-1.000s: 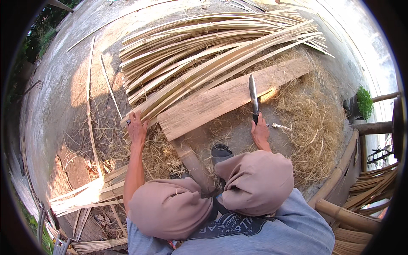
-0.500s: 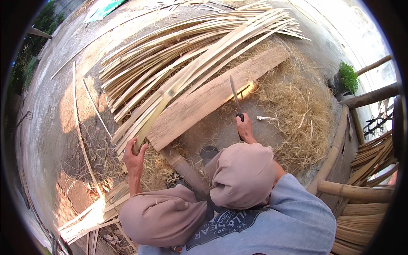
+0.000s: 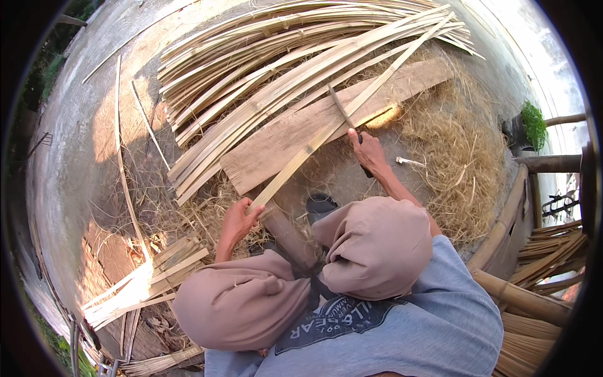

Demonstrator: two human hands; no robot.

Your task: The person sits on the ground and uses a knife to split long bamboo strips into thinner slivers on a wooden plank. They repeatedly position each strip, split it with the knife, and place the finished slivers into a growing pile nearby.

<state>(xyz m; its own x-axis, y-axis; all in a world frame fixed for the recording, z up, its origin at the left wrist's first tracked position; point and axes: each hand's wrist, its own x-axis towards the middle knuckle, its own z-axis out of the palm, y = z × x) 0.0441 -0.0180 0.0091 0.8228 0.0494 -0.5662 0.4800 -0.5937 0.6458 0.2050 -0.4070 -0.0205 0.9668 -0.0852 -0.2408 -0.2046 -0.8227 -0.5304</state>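
Observation:
My left hand (image 3: 238,220) is closed around the near end of a long pale bamboo strip (image 3: 295,161). The strip slants up to the right, crossing over a wide wooden plank (image 3: 270,151). In my right hand (image 3: 369,152) is a knife with a black handle, its long narrow blade (image 3: 338,102) pointing up and left. The blade crosses the strip above the plank; whether it cuts into it I cannot tell. Beyond the plank lies a big stack of similar bamboo strips (image 3: 220,81).
Fine shavings (image 3: 452,169) are heaped right of the plank. More strips (image 3: 151,279) lie at the lower left. Bamboo poles (image 3: 521,298) form a frame at the right, near a potted plant (image 3: 532,125). A thick bamboo piece (image 3: 290,235) lies between my legs.
My left hand has gripped a strip and drawn it right, off the stack and across the plank. My right hand has raised the knife slightly, tilting its blade left to meet the strip.

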